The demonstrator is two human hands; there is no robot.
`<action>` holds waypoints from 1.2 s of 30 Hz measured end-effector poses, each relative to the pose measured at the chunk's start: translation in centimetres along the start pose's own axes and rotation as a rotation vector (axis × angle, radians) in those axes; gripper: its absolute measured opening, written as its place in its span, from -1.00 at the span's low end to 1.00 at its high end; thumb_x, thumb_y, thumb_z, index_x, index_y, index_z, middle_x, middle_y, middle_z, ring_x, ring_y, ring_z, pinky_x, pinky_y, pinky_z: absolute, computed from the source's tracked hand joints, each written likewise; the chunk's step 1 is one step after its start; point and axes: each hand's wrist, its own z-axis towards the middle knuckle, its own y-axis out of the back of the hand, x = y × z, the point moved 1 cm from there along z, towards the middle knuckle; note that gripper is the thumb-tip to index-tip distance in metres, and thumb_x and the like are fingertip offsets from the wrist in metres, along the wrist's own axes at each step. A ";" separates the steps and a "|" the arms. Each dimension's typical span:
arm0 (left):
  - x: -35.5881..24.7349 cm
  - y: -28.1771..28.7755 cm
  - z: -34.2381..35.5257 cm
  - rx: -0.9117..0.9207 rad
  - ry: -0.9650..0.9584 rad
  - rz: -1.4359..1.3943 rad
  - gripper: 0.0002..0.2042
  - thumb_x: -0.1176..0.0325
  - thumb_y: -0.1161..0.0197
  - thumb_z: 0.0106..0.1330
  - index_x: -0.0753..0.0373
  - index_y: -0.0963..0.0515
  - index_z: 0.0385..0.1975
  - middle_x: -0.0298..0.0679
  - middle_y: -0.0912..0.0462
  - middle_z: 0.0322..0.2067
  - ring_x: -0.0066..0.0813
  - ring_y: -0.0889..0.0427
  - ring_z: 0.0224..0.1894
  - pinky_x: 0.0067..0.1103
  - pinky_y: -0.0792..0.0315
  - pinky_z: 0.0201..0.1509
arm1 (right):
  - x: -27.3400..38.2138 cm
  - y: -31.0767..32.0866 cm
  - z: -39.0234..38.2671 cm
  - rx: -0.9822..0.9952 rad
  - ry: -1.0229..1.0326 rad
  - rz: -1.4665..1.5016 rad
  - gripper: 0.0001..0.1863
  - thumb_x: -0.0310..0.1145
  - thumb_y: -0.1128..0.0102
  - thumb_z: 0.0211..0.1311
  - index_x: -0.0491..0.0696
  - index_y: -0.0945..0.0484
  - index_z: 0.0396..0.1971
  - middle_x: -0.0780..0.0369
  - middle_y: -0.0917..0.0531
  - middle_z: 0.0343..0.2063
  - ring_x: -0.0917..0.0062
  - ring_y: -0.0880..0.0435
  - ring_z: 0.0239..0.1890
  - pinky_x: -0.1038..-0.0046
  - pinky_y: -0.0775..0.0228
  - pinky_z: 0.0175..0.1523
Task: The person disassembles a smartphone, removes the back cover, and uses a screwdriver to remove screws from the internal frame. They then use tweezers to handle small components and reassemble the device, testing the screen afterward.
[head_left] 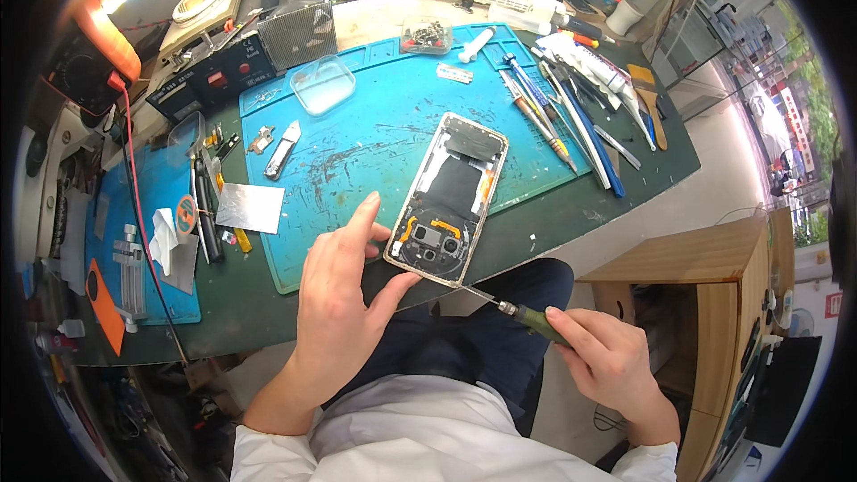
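Observation:
A smartphone (446, 201) with its back off lies on the bench at the near edge of the blue mat, its inner parts and camera lenses showing. My left hand (342, 281) is at its lower left corner, the thumb against the bottom edge and the fingers stretched apart. In my right hand (603, 353) is a thin-bladed pry tool (534, 321) with a green handle, gripped between thumb and fingers. Its metal blade reaches the phone's lower right corner; whether the tip is inside the seam I cannot tell.
The blue mat (357, 161) carries a clear plastic box (323, 85), a folding knife (283, 150) and a white syringe (478, 45). Tweezers and screwdrivers (544, 125) lie at the right. Behind stands a black instrument (210, 76). A wooden cabinet (678, 254) is right of the bench.

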 end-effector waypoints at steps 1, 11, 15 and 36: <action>0.0 0.1 0.1 0.000 0.000 0.001 -0.10 0.53 -0.67 0.05 0.21 -0.40 0.49 -0.26 -0.71 -0.03 -0.38 -0.61 -0.13 -0.46 -0.55 -0.03 | 0.0 0.1 0.1 0.007 0.001 -0.006 -0.42 -0.57 -0.51 0.05 -0.01 -0.73 0.17 0.29 -0.73 -0.25 0.50 -0.64 -0.47 0.48 -0.48 -0.43; -0.2 0.2 0.1 0.010 0.002 -0.006 -0.10 0.49 -0.66 0.08 0.29 -0.35 0.49 -0.22 -0.70 -0.05 -0.32 -0.60 -0.14 -0.41 -0.52 0.01 | 0.1 0.1 0.5 0.022 0.020 0.004 -0.41 -0.57 -0.50 0.05 -0.01 -0.72 0.18 0.28 -0.74 -0.23 0.50 -0.61 -0.50 0.48 -0.47 -0.44; 0.1 0.0 0.1 -0.008 0.002 -0.013 -0.08 0.50 -0.69 0.04 0.20 -0.38 0.50 -0.28 -0.71 -0.05 -0.39 -0.60 -0.13 -0.46 -0.55 -0.05 | 0.3 0.1 0.4 0.020 0.019 -0.001 -0.41 -0.57 -0.49 0.05 -0.01 -0.72 0.18 0.28 -0.74 -0.22 0.51 -0.61 -0.50 0.49 -0.47 -0.44; -0.1 0.1 0.1 0.001 -0.016 -0.017 -0.11 0.49 -0.66 0.09 0.34 -0.35 0.48 -0.21 -0.70 -0.08 -0.29 -0.61 -0.13 -0.40 -0.52 0.04 | 0.8 -0.4 0.3 -0.003 0.031 -0.008 -0.42 -0.58 -0.48 0.06 0.01 -0.73 0.17 0.29 -0.76 -0.19 0.53 -0.59 -0.50 0.50 -0.46 -0.44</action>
